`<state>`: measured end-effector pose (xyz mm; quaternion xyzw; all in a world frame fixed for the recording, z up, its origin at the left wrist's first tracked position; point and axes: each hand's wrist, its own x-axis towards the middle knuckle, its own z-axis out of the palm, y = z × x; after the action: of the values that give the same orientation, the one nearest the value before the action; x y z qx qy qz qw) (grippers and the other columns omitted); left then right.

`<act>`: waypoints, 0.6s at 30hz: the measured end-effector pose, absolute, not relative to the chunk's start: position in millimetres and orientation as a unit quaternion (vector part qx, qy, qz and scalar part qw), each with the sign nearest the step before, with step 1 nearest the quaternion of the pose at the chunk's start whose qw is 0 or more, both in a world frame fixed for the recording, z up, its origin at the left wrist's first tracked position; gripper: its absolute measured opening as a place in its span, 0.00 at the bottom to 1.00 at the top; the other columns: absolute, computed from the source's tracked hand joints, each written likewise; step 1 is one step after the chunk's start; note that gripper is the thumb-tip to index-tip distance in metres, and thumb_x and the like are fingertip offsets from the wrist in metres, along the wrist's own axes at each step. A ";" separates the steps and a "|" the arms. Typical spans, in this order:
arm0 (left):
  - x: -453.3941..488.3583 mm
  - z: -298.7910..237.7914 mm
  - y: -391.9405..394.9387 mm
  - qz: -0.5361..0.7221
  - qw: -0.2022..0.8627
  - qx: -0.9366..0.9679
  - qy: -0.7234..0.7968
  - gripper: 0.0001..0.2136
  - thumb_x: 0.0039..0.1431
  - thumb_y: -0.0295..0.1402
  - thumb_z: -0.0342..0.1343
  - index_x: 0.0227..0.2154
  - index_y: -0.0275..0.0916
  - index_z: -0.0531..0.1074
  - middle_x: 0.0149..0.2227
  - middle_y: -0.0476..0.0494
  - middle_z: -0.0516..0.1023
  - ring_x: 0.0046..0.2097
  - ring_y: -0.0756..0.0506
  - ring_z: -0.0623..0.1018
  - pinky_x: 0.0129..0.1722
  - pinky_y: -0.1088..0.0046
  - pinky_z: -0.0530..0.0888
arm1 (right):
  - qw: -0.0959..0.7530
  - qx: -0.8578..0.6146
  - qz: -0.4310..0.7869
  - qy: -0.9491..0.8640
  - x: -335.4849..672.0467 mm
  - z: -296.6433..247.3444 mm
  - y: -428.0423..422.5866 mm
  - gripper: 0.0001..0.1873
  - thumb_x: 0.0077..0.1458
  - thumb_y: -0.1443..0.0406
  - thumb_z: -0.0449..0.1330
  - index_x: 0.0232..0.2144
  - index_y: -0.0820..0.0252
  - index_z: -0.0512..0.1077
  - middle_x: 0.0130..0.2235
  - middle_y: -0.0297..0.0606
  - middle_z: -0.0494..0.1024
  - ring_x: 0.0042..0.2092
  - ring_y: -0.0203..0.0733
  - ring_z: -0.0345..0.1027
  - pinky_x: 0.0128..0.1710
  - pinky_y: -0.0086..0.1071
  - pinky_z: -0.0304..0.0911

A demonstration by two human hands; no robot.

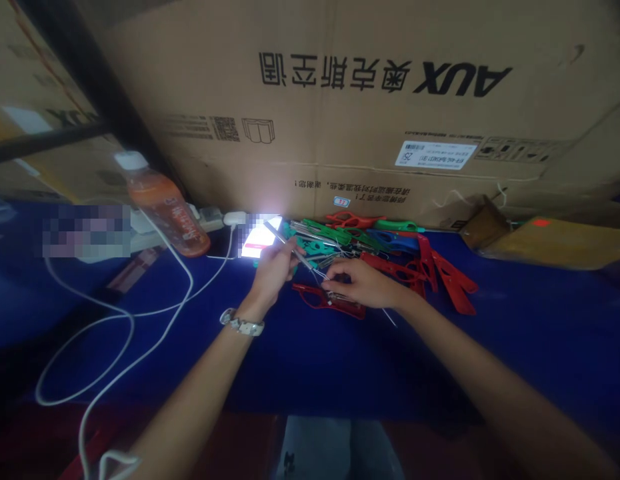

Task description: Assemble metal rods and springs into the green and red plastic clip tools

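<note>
My left hand (273,272) is closed around a thin metal tube (303,259), which slants down to the right. Fine white wires (320,272) come out of the tube's lower end, and my right hand (357,283) pinches them. Beneath my right fingers lies a red plastic shell (315,298) with a finger loop, shaped like part of a long-nosed lighter; small parts on it are partly hidden. Behind my hands is a pile of similar pieces: green shells (335,233), a blue shell (390,240) and red shells (453,283), with metal tubes among them.
A lit phone (260,239) lies just behind my left hand. To the left are an orange drink bottle (167,210), a white cable (133,320) and a power strip (210,220). A large cardboard box (340,133) stands behind, and a yellow package (560,243) is at right.
</note>
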<state>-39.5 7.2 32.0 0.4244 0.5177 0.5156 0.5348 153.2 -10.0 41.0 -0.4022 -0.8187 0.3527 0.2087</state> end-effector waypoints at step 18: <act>-38.1 31.8 6.3 0.490 0.537 0.435 0.531 0.15 0.62 0.40 0.57 0.26 0.33 0.72 0.16 0.57 0.54 0.18 0.56 0.55 0.17 0.81 0.50 | 0.239 -0.441 0.225 -0.836 149.8 27.9 -23.8 0.07 0.51 0.66 0.70 0.28 0.59 0.75 0.34 0.33 0.75 0.38 0.39 0.69 0.43 0.34 0.57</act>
<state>-38.1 6.3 31.8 0.4348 0.5311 0.4904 0.5370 149.8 -23.8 27.9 -0.4406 -0.8356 0.2253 0.2386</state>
